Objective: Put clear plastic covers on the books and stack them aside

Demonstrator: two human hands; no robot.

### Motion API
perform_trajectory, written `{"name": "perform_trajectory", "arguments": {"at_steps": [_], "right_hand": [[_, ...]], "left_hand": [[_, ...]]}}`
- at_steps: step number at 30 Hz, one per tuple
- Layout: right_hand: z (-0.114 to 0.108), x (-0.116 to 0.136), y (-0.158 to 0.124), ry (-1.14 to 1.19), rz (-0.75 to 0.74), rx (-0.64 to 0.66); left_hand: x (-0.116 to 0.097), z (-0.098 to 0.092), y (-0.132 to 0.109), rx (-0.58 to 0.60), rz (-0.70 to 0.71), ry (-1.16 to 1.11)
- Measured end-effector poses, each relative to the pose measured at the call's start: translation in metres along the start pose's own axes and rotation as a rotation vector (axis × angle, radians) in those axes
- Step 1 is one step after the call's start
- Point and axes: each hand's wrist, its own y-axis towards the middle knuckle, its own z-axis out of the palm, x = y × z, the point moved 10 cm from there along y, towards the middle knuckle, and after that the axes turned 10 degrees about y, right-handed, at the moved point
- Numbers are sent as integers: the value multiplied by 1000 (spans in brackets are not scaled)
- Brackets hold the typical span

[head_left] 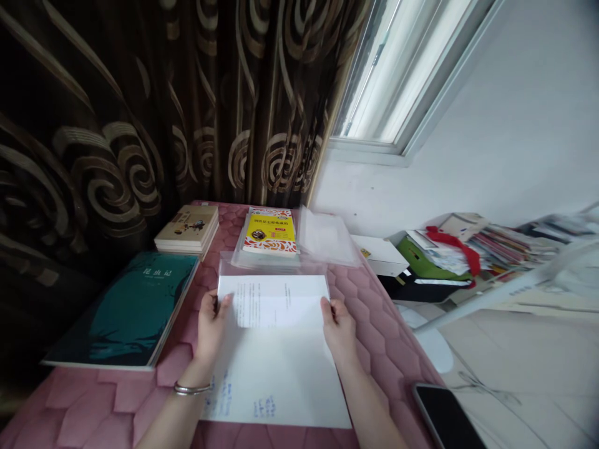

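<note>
My left hand grips the left edge of a white sheet of paper, thumb on top. Opposite it, my right hand holds the right edge the same way. Printed text covers the sheet's far part, and blue handwriting lies near its close edge. Clear plastic shows past the far edge, apparently a sleeve around the paper; how far in the sheet sits I cannot tell. Just beyond lies a yellow, white and red book on clear plastic sleeves, with more clear sleeves to its right.
Left on the pink padded surface are a large teal book and a stack of smaller books. A phone lies at the near right. A white stand, boxes and piled papers stand beyond the right edge. A dark curtain hangs behind.
</note>
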Motion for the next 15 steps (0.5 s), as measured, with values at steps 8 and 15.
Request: {"name": "perform_trajectory", "arguments": {"at_steps": [8, 15], "right_hand": [[-1, -8, -3, 78, 10, -50], [-4, -14, -6, 170, 27, -57]], "left_hand": [[15, -14, -4, -99, -115, -13], [5, -9, -1, -41, -39, -10]]}}
